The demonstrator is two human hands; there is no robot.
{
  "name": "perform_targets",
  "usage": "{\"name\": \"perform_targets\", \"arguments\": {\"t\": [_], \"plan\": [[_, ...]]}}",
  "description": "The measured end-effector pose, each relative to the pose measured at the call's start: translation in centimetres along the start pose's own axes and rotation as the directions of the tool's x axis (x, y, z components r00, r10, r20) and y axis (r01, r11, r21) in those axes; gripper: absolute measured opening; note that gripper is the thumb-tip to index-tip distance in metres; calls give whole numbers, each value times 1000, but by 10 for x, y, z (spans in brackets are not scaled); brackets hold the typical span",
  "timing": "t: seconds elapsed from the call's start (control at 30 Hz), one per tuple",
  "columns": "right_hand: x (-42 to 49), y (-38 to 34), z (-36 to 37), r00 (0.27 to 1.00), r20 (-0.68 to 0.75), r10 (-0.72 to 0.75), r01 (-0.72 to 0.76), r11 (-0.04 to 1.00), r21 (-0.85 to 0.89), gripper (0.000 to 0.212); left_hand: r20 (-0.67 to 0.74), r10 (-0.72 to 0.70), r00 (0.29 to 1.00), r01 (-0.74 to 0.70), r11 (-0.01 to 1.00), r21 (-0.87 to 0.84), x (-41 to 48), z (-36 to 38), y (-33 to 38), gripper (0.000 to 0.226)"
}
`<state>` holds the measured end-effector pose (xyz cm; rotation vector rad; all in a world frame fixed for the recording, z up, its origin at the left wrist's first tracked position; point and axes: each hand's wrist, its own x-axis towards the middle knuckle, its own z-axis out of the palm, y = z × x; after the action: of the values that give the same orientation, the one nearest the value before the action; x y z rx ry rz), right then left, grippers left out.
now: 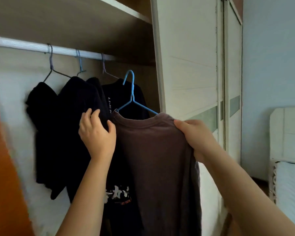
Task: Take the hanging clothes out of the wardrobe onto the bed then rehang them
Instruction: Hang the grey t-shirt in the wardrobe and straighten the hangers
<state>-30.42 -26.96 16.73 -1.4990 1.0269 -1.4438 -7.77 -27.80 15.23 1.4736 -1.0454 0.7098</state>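
A brown shirt (157, 159) hangs on a light blue hanger (131, 92) whose hook is free of the white rail (61, 51), below and in front of it. My right hand (194, 138) grips the shirt's right shoulder. My left hand (96, 133) rests on the dark garments beside the shirt's left shoulder, fingers curled on the fabric. Three dark garments (70, 126) hang from wire hangers on the rail inside the wardrobe.
The wardrobe's white sliding door (192, 65) stands just right of the open bay. An orange panel (2, 167) fills the lower left. The bed's white headboard (288, 133) and mattress (291, 189) are at the far right, beside a pale blue wall.
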Motion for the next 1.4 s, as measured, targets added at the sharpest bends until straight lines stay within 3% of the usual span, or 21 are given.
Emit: {"name": "perform_targets", "arguments": {"t": [0.3,0.67,0.8,1.07,1.2,1.4], "plan": [[83,-13,48,992,24,-125,125,992,17,48,-38,126,991,-118,978,173,84,33,5,56],[145,-41,99,977,179,-116,104,992,78,34,191,56,980,-143,867,478,140,59,-11,66],[156,-45,106,970,210,-125,101,987,122,38,164,63,984,-135,869,476,140,60,-19,53],[178,-41,106,985,126,-114,94,983,155,21,-81,200,977,-165,934,316,135,43,-62,37],[186,-47,111,977,71,-202,193,975,114,23,-67,209,976,-184,944,274,134,37,-70,39],[196,-59,130,971,37,-236,232,969,86,20,-63,185,981,-168,963,210,132,33,-64,43]]}}
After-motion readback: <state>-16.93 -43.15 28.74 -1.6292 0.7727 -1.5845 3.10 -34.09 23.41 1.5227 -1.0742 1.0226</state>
